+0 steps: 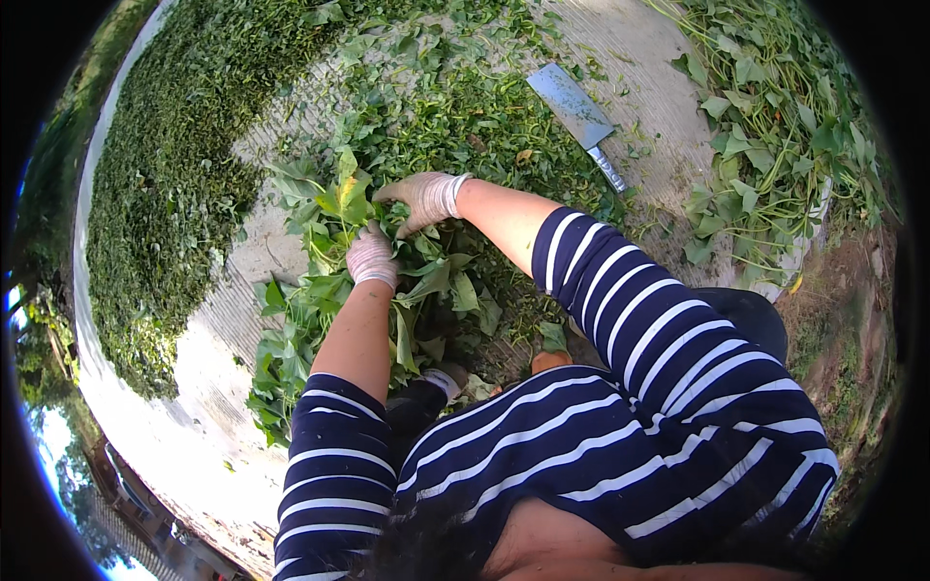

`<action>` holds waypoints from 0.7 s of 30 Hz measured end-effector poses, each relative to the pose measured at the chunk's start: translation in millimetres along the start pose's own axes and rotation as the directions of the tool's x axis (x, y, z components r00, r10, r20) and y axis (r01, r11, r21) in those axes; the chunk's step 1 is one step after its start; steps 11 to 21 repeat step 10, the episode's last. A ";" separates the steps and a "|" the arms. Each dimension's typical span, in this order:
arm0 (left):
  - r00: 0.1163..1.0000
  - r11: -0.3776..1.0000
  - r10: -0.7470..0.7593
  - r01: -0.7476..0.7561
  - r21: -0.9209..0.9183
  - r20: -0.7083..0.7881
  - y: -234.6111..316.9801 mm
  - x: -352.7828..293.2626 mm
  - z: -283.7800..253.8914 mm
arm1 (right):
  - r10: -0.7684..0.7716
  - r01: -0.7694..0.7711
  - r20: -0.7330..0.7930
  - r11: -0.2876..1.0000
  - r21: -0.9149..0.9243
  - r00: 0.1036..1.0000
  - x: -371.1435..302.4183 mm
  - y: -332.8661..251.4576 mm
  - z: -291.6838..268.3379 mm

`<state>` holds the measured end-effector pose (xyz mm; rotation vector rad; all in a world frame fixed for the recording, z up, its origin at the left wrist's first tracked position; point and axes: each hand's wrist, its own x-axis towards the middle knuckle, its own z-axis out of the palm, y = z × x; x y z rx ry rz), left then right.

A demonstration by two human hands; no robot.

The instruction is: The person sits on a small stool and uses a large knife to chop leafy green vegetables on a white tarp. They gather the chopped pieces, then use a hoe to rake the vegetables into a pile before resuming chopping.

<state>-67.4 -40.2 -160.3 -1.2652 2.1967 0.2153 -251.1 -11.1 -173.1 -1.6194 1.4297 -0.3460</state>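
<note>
Both my hands wear thin whitish gloves and work at a bunch of leafy green vines (325,286) in front of me. My left hand (372,258) is closed round the stems, with a yellowing leaf (351,197) standing up just beyond it. Slightly farther off and to the right, my right hand (426,200) reaches over the leaves, thumb and fingers apart; its fingertips are partly lost among the foliage. A cleaver (573,108) with a broad metal blade lies flat to the far right of my hands, its handle pointing toward me. Chopped greens (465,126) surround the bunch.
A wide layer of chopped greens (174,203) covers the ridged concrete (218,324) on the left. Long uncut vines (775,126) are heaped at the far right. My shoe (446,381) is close to the bunch, and a dark rounded object (746,315) sits beyond my right sleeve.
</note>
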 end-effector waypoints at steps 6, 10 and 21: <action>1.000 1.000 0.006 -0.006 0.009 0.030 -5.6 8.8 11.2 | 0.570 -0.773 -0.784 0.603 0.197 0.245 -141.7 147.2 -29.2; 1.000 1.000 0.013 -0.013 -0.001 0.010 -4.9 4.7 12.4 | 0.890 -0.928 -0.323 0.364 0.077 0.322 -212.8 212.1 -14.5; 1.000 1.000 0.013 -0.013 -0.001 0.010 -4.9 4.7 12.4 | 0.890 -0.928 -0.323 0.364 0.077 0.322 -212.8 212.1 -14.5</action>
